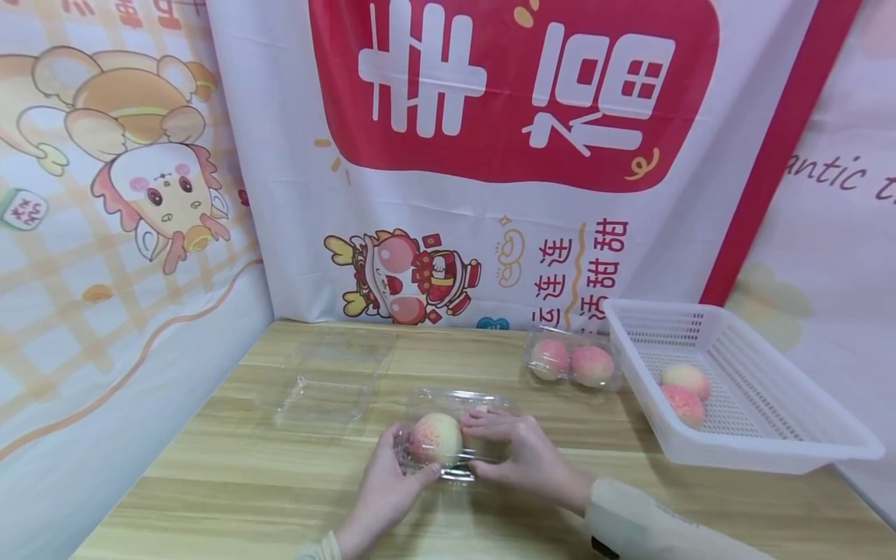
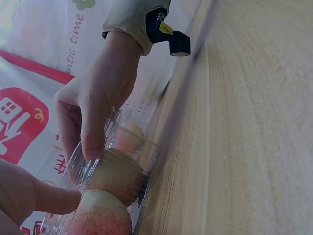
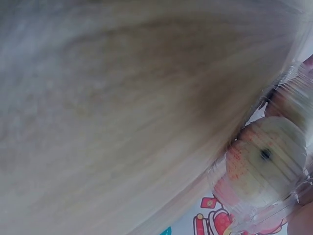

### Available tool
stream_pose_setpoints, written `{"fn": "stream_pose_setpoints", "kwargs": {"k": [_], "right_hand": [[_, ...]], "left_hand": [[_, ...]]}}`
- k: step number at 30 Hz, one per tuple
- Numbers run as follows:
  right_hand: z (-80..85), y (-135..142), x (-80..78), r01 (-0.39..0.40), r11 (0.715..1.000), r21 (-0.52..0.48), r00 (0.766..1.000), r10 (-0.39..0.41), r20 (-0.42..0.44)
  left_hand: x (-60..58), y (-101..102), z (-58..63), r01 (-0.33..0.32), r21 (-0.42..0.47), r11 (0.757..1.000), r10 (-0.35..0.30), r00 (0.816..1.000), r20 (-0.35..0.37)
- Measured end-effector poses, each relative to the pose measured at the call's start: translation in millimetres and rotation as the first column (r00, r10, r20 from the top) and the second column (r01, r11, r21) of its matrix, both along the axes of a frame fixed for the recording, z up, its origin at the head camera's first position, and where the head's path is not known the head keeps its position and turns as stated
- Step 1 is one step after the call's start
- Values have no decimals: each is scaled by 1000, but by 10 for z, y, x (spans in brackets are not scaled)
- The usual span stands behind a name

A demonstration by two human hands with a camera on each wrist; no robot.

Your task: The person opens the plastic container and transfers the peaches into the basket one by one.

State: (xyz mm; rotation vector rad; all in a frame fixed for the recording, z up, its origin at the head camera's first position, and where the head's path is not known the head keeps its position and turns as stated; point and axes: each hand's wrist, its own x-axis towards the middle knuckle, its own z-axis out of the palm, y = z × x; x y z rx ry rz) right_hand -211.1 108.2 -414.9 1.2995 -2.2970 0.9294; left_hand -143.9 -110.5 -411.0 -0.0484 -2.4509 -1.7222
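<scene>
A clear plastic clamshell box (image 1: 458, 474) with two pink-and-cream peaches inside is between my hands at the front middle of the table. My left hand (image 1: 392, 478) grips its left end, thumb along the front edge beside the left peach (image 1: 436, 439). The right hand (image 1: 521, 451) holds the other end, fingers over the top and thumb at the front, mostly hiding the second peach from the head view. That second peach (image 2: 115, 176) shows through the ribbed plastic in the left wrist view. In the right wrist view, a pale peach (image 3: 266, 161) with a dark spot sits behind the clear wall.
Another clear box (image 1: 329, 397), hard to make out, lies at the left back. A clear box with two peaches (image 1: 592, 365) stands at the back right, beside a white perforated basket (image 1: 784, 451) holding two loose peaches (image 1: 682, 404). A printed cloth (image 1: 294, 233) hangs behind the table.
</scene>
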Motion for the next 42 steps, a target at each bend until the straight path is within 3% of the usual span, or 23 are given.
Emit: {"fn": "stream_pose_setpoints", "kwargs": {"k": [19,29,42], "right_hand": [[-58,-36,6,-54,995,-81,996,48,-75],[-18,-71,98,-35,998,-51,983,25,-184],[-2,-75,103,-26,998,-50,982,16,-186]], "left_hand": [[-3,0,-29,-3,0,1000,3,1000,-15],[1,18,-36,-17,-7,1000,16,999,-32],[35,56,-22,-22,-7,1000,21,999,-37]]}}
